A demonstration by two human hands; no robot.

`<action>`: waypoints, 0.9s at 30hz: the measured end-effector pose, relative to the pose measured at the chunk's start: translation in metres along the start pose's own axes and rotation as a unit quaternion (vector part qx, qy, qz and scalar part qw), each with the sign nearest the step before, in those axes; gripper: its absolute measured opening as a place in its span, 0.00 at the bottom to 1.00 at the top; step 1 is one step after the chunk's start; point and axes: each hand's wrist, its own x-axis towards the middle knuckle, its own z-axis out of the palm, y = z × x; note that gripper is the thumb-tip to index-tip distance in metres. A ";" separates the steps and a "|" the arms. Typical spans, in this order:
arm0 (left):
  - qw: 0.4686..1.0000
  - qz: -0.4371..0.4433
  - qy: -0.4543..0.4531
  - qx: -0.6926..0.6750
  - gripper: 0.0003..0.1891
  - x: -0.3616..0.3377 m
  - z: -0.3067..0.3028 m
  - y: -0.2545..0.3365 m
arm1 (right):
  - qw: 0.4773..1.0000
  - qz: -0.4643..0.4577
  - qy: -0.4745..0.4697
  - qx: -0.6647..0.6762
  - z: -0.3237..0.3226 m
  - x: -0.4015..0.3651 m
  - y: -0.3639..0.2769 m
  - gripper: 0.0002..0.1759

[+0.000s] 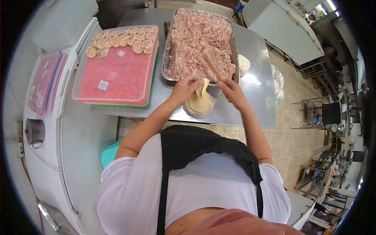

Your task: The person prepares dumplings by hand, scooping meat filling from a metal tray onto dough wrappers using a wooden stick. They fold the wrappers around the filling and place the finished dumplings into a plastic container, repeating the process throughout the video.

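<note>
My left hand (185,88) pinches the edge of a pale, round dumpling wrapper (203,88), which hangs folded from the fingers. Right below it, a stack of wrappers (199,105) sits at the table's near edge. In my right hand (232,93) is a flat wooden stick (212,67), its tip over the ground meat (199,43). The meat fills a deep metal tray (169,76) in front of me. On the left, rows of filled dumplings (126,38) cover the far end of a red plastic tray (121,76).
A second stack of wrappers (243,64) stands right of the meat tray on the steel table (256,100). Closed trays (44,84) and a metal pot (35,131) rest on the white freezer at left. A turquoise basket (110,153) is below the table.
</note>
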 end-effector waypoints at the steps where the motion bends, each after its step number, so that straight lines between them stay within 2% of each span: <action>1: 1.000 -0.006 0.006 0.017 0.14 -0.005 0.002 0.005 | 0.990 0.067 -0.047 0.114 0.014 -0.007 -0.012 0.19; 3: 0.997 0.025 -0.003 0.069 0.14 -0.014 0.004 0.016 | 0.960 0.090 -0.107 0.244 0.036 -0.011 -0.022 0.19; 5: 0.991 0.056 -0.010 0.122 0.13 -0.017 0.002 0.013 | 0.955 0.082 -0.117 0.258 0.049 -0.010 -0.016 0.16; 7: 0.993 -0.012 0.051 -0.103 0.12 -0.014 -0.001 0.011 | 0.918 0.086 -0.123 0.367 0.054 -0.012 -0.016 0.14; 8: 0.967 -0.053 0.072 -0.239 0.13 -0.016 -0.004 0.009 | 0.914 0.082 -0.126 0.376 0.055 -0.016 -0.017 0.12; 9: 0.967 -0.053 0.072 -0.239 0.13 -0.016 -0.010 0.015 | 0.914 0.083 -0.126 0.376 0.056 -0.018 -0.012 0.12; 12: 0.906 -0.050 0.066 -0.415 0.15 -0.017 -0.030 0.028 | 0.934 0.081 -0.122 0.326 0.062 -0.021 0.021 0.13; 13: 0.907 -0.050 0.064 -0.414 0.15 -0.018 -0.033 0.036 | 0.976 0.041 -0.077 0.200 0.064 -0.022 0.028 0.14; 14: 0.878 -0.065 0.051 -0.471 0.15 -0.021 -0.036 0.046 | 0.997 0.000 -0.031 0.070 0.062 -0.022 0.036 0.15; 15: 0.846 -0.079 0.037 -0.526 0.15 -0.022 -0.038 0.051 | 0.997 0.000 -0.028 0.071 0.055 -0.021 0.038 0.15; 16: 0.847 -0.079 0.034 -0.525 0.15 -0.023 -0.040 0.048 | 1.000 -0.022 -0.009 0.010 0.047 -0.021 0.039 0.16; 17: 0.877 -0.063 0.045 -0.474 0.15 -0.023 -0.041 0.043 | 0.998 -0.041 0.010 -0.050 0.043 -0.020 0.040 0.17; 18: 0.904 -0.047 0.055 -0.422 0.16 -0.023 -0.041 0.037 | 1.000 -0.010 0.024 0.004 0.032 -0.024 0.014 0.18; 19: 0.927 -0.030 0.065 -0.368 0.17 -0.024 -0.041 0.034 | 0.998 -0.012 0.038 -0.039 0.019 -0.019 0.007 0.19; 20: 0.928 -0.031 0.062 -0.367 0.17 -0.025 -0.038 0.036 | 0.995 -0.013 0.052 -0.081 0.003 -0.008 0.008 0.19; 22: 0.955 -0.037 0.063 -0.289 0.18 -0.029 -0.033 0.041 | 0.944 -0.090 0.126 -0.290 -0.020 0.022 0.019 0.18; 23: 0.955 -0.038 0.060 -0.287 0.18 -0.030 -0.034 0.037 | 0.945 -0.089 0.128 -0.288 -0.026 0.033 0.014 0.18; 25: 0.972 -0.052 0.012 -0.231 0.18 -0.029 -0.034 0.019 | 0.887 -0.058 0.103 -0.447 -0.039 0.049 -0.002 0.14; 26: 0.972 -0.051 0.011 -0.229 0.18 -0.029 -0.034 0.012 | 0.887 -0.058 0.104 -0.446 -0.035 0.053 -0.002 0.14; 27: 0.985 -0.039 0.008 -0.165 0.18 -0.029 -0.034 0.007 | 0.879 -0.069 0.096 -0.463 -0.026 0.059 -0.002 0.13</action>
